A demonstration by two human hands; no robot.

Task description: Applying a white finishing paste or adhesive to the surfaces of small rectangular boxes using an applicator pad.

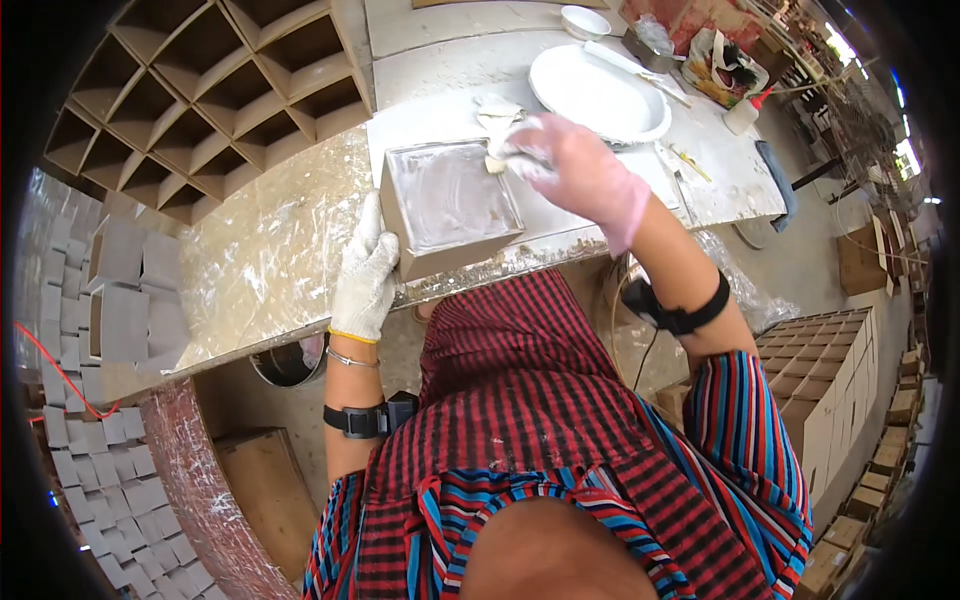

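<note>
A square grey-brown box [448, 205] stands at the front edge of the table, its top face smeared with a thin whitish coat. My left hand [364, 272], in a white knit glove, grips the box's left side, with the thumb toward its front. Above the box's far right corner is my right hand [580, 172], in a pink glove whose fingers are caked with white. Its fingers are bent around a small cream-coloured pad [495, 164], mostly hidden by the hand. Just beyond lies a crumpled whitish cloth [498, 112].
A large white basin [600, 95] with a flat tool across its rim stands at the back right, near a small white bowl [585, 22]. A red-tipped bottle [745, 112] is farther right. A compartmented rack [215, 90] occupies the far left; stacked boxes [120, 480] line the left side.
</note>
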